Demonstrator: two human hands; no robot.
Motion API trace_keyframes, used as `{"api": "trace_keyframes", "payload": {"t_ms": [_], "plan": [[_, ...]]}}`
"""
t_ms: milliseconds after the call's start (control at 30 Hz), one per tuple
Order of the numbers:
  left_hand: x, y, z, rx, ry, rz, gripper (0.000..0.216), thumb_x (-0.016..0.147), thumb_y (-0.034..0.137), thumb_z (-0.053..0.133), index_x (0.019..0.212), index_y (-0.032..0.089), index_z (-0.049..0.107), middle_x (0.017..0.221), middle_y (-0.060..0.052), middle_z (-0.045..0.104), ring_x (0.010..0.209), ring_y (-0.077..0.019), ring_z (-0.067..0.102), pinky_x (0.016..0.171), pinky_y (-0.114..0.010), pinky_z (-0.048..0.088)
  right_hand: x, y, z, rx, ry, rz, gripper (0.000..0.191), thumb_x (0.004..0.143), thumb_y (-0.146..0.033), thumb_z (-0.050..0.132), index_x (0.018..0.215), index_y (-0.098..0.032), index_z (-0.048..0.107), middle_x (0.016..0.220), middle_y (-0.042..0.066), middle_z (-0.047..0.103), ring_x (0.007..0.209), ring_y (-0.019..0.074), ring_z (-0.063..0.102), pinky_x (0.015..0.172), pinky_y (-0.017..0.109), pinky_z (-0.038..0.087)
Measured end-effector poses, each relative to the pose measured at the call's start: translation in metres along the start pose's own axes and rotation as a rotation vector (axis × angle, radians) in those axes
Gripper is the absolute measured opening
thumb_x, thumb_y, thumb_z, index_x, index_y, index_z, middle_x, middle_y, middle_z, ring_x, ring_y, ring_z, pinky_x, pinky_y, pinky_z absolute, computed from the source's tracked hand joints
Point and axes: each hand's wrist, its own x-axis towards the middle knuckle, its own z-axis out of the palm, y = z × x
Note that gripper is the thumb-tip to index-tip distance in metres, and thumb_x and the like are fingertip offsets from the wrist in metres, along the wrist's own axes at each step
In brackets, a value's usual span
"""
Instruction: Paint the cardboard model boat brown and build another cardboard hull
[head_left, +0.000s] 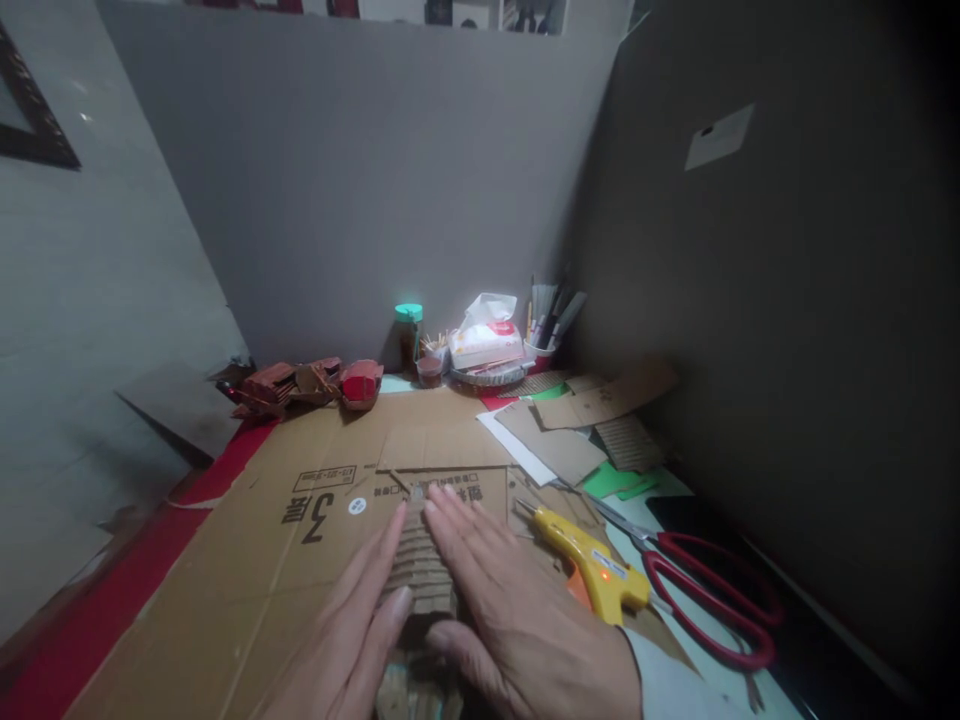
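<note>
My left hand (351, 630) and my right hand (510, 600) lie flat, fingers stretched out, pressing on a small piece of corrugated cardboard (421, 565) that shows between them. The piece rests on a large flattened cardboard box (247, 560) printed with black characters. Both hands hold nothing; their fingertips nearly meet at the far end of the piece. Just right of my right hand lies a yellow glue gun (589, 565).
Red-handled scissors (697, 590) lie at the right of the glue gun. Cardboard scraps (585, 420) and green paper sit behind. At the back stand a green-lidded jar (409, 335), a tissue pack (486, 340), a pen cup (544, 330) and red cardboard models (300, 385). Grey partitions enclose the desk.
</note>
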Motion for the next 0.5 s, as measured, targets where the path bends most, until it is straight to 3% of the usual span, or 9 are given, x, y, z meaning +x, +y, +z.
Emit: {"api": "trace_keyframes", "payload": {"t_ms": [133, 267, 500], "plan": [[0.0, 0.001, 0.002, -0.009, 0.009, 0.025, 0.055, 0.107, 0.039, 0.021, 0.158, 0.046, 0.001, 0.169, 0.006, 0.014, 0.152, -0.0193, 0.02, 0.118, -0.049, 0.026, -0.003, 0.002, 0.003, 0.109, 0.069, 0.03, 0.084, 0.102, -0.058, 0.04, 0.158, 0.002, 0.02, 0.165, 0.019, 0.012, 0.154, 0.0285, 0.014, 0.122, 0.047, 0.02], [0.003, 0.009, 0.002, 0.032, 0.087, 0.042, 0.057, 0.106, 0.038, 0.028, 0.159, 0.041, 0.009, 0.167, 0.003, 0.022, 0.149, -0.0229, 0.028, 0.117, -0.045, 0.033, -0.004, 0.002, 0.01, 0.076, 0.079, 0.048, 0.071, 0.106, -0.047, 0.034, 0.159, -0.001, 0.02, 0.166, 0.016, 0.012, 0.155, 0.0264, 0.014, 0.122, 0.047, 0.021], [0.002, 0.021, -0.002, 0.052, 0.141, 0.044, 0.056, 0.104, 0.04, 0.032, 0.158, 0.035, 0.019, 0.163, 0.001, 0.032, 0.144, -0.0254, 0.039, 0.114, -0.042, 0.039, -0.003, 0.005, 0.014, 0.003, 0.068, 0.027, 0.07, 0.107, -0.044, 0.032, 0.158, 0.001, 0.019, 0.166, 0.017, 0.012, 0.155, 0.0256, 0.015, 0.122, 0.045, 0.021]]}}
